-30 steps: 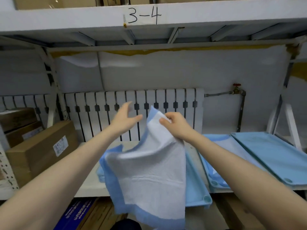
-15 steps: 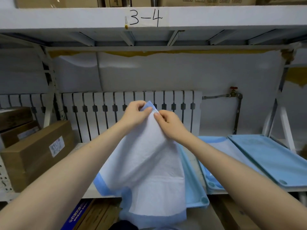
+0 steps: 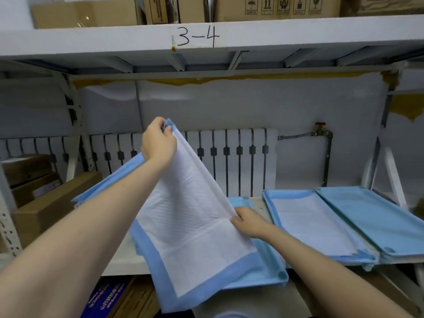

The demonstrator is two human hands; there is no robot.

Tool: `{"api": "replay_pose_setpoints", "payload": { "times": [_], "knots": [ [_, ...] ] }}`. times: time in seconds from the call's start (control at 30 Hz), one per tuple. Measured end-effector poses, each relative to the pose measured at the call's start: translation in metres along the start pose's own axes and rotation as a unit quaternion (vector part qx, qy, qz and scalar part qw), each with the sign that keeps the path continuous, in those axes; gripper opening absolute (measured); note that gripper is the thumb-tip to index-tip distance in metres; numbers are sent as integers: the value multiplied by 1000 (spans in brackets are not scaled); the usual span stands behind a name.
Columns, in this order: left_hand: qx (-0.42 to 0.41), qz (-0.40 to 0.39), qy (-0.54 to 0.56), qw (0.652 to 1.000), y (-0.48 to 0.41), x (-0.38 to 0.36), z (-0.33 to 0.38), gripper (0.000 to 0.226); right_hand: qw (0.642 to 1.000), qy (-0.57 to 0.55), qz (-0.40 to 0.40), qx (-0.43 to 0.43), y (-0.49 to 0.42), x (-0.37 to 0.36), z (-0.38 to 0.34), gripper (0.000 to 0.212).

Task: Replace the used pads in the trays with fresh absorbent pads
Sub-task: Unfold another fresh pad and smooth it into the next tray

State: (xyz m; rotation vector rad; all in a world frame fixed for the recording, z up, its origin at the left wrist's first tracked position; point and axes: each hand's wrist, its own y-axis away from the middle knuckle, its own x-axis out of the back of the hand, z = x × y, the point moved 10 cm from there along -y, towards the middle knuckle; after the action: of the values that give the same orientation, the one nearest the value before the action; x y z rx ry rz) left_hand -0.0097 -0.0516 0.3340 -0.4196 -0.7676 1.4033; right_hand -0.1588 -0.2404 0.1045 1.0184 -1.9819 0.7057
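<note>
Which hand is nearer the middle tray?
Right. The right hand grips the pad's edge just left of that tray; the left hand pinches its corner, higher and farther left.

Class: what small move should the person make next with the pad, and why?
Probably lower the absorbent pad flat into the blue tray beneath: the left hand pinches its top corner, the right hand grips its side edge.

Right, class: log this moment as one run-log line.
pad: held spread over tray | left hand: pinches top corner | right hand: grips side edge
</note>
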Motion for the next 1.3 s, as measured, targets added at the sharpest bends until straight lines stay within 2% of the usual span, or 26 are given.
{"api": "replay_pose_setpoints", "payload": {
  "times": [0.1, 0.2, 0.3, 0.4, 0.47, 0.5, 0.53, 0.57, 0.6, 0.63, 0.67, 0.7, 0.73, 0.8, 0.87, 0.93, 1.0, 1.1, 1.17, 1.2, 1.3],
  "knots": [
    [19, 20, -9, 1000, -2, 12, -13, 17, 999, 39, 0, -29, 1, -7, 27, 31],
    [45, 46, -14, 998, -6, 26, -29, 16, 997, 49, 10, -52, 6, -2, 54, 32],
    [70, 69, -24, 995, -8, 36, -45, 17, 998, 6, -13, -66, 16, -1, 68, 27],
    [75, 86, -32, 993, -4, 40, -52, 18, 986, 22, -137, -90, 35, -17, 74, 27],
    [41, 70, -19, 997, 0, 34, -45, 17, 956, 117, -241, -123, 48, -25, 77, 20],
    [17, 52, 1, 999, 2, 28, -38, 16, 931, 182, -285, -138, 53, -24, 76, 9],
    [-10, 28, 26, 999, 3, 22, -29, 14, 911, 235, -306, -145, 54, -18, 70, 21],
    [-41, -1, 50, 998, 4, 14, -19, 14, 913, 241, -298, -141, 50, -10, 59, 51],
    [-72, -34, 70, 994, 6, 5, -8, 14, 937, 194, -266, -120, 41, -2, 42, 73],
    [-99, -68, 87, 989, 10, -5, 3, 15, 968, 97, -217, -79, 33, 8, 14, 83],
    [-117, -105, 99, 983, 16, -16, 12, 15, 986, -4, -162, -28, 26, 20, -16, 82],
    [-132, -143, 106, 975, 23, -27, 21, 14, 989, -93, -112, 11, 21, 32, -43, 73],
    [-148, -176, 108, 967, 32, -38, 29, 13, 985, -158, -56, 50, 16, 45, -66, 58],
    [-183, -219, 115, 952, 47, -50, 41, 15, 975, -189, 57, 101, 12, 67, -100, 16],
    [-192, -242, 118, 944, 53, -51, 38, 22, 969, -161, 135, 129, 11, 80, -117, 30],
    [-175, -281, 61, 942, 52, -54, 16, 33, 969, -153, 146, 130, 13, 83, -119, 35],
    [-123, -346, -78, 927, 54, -60, -23, 46, 971, -155, 134, 127, 19, 87, -116, 33],
    [-30, -441, -293, 848, 65, -65, -91, 54, 975, -162, 110, 103, 25, 96, -106, 28],
    [21, -502, -309, 807, 79, -70, -124, 54, 972, -204, 98, 68, 25, 104, -93, 27],
    [45, -525, -285, 801, 86, -71, -133, 49, 966, -236, 92, 48, 24, 108, -86, 27],
    [136, -521, -183, 822, 93, -69, -154, 26, 944, -316, 84, -39, 17, 115, -53, 24]
  ]
}}
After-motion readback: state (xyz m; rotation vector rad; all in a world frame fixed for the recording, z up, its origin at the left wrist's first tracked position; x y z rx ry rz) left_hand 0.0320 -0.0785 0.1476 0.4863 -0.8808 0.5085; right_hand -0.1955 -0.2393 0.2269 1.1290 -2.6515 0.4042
